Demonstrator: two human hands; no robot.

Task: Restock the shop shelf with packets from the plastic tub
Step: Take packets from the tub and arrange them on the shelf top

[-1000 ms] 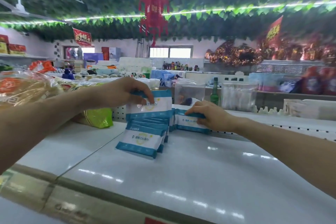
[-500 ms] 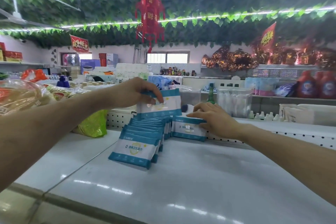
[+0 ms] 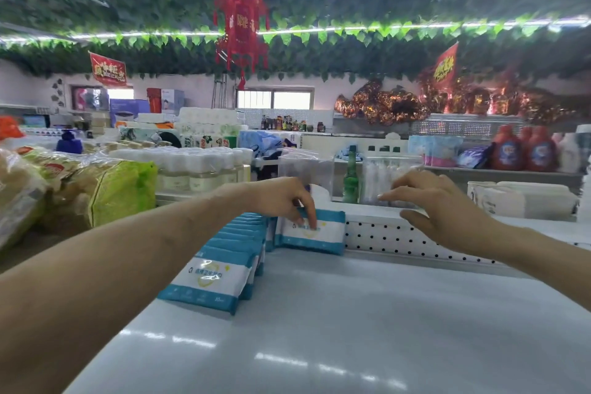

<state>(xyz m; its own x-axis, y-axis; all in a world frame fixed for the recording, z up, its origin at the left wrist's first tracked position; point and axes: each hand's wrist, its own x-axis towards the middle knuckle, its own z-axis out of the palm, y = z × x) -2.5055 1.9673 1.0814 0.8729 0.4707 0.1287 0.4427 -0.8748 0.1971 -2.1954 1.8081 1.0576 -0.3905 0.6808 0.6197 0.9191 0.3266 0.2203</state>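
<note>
A row of several blue-and-white packets [image 3: 220, 269] leans front to back on the white shelf [image 3: 367, 323]. One more blue-and-white packet [image 3: 315, 233] stands against the perforated back panel [image 3: 399, 238]. My left hand [image 3: 284, 198] pinches the top edge of that packet, fingers down over its face. My right hand [image 3: 444, 205] hovers to the right of it, fingers spread, holding nothing. The plastic tub is not in view.
Green and clear bagged goods [image 3: 105, 189] lie on the shelf at left. Behind the back panel stand clear packs [image 3: 388, 179], a green bottle [image 3: 351, 177] and white boxes [image 3: 524, 198]. Red detergent bottles [image 3: 524, 150] fill a far shelf at right.
My left hand moved from the rear packet of the row to the packet at the back panel. My right hand let go of that packet and lifted away to the right.
</note>
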